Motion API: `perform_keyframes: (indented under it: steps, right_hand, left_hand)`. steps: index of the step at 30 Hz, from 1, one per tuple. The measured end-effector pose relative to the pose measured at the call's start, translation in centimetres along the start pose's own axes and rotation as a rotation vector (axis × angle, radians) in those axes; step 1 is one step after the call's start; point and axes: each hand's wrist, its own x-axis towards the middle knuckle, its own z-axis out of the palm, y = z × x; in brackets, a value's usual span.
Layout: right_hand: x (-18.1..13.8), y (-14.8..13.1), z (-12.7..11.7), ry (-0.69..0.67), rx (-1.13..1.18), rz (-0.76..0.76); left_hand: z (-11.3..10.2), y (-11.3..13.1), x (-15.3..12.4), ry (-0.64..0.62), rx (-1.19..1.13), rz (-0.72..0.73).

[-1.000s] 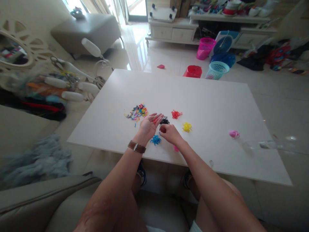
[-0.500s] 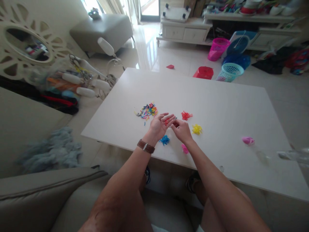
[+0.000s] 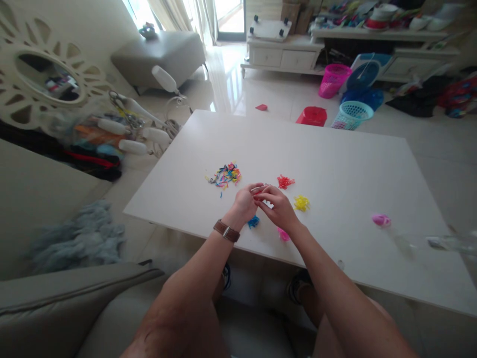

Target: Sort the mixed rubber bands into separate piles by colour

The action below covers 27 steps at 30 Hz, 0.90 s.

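- Now the mixed pile (image 3: 224, 175) lies on the surface (image 3: 335, 164), left of both hands.
- Left hand (image 3: 244, 203), open-palmed a moment ago, has curled its fingers around a small red piece (image 3: 260, 191).
- Right hand (image 3: 278, 208) fingers pinch the same piece, so both hands grip it, near the red pile (image 3: 285, 181).

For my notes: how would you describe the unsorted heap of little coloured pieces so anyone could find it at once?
On the white table, look just beyond the person's left hand, toward the table's left end. The mixed heap lies there; unlike the red pile, yellow pile and blue pile nearby, each of one colour, it mingles many colours.
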Motion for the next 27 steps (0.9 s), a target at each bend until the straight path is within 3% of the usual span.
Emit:
perform_keyframes:
  steps: [5, 16, 20, 23, 27]
  right_hand:
    - [-0.2, 0.5, -0.2, 0.013, 0.022, 0.004]
    - [0.2, 0.5, -1.3, 0.277, 0.337, 0.34]
    - [0.3, 1.2, -2.4, 0.349, 0.402, 0.418]
    - [0.0, 1.8, -4.3, 0.213, 0.316, 0.431]
    - [-1.5, 3.0, -7.1, -0.203, 0.061, 0.505]
  left_hand:
    - [0.1, -1.0, 0.6, -0.009, -0.007, 0.017]
    - [0.1, -3.2, 1.2, -0.101, -0.046, 0.058]
    - [0.5, -2.8, 0.6, -0.041, -0.064, 0.025]
    - [0.7, -2.3, 0.3, 0.013, -0.095, 0.014]
    - [0.7, -2.1, 0.5, 0.1, -0.135, 0.091]
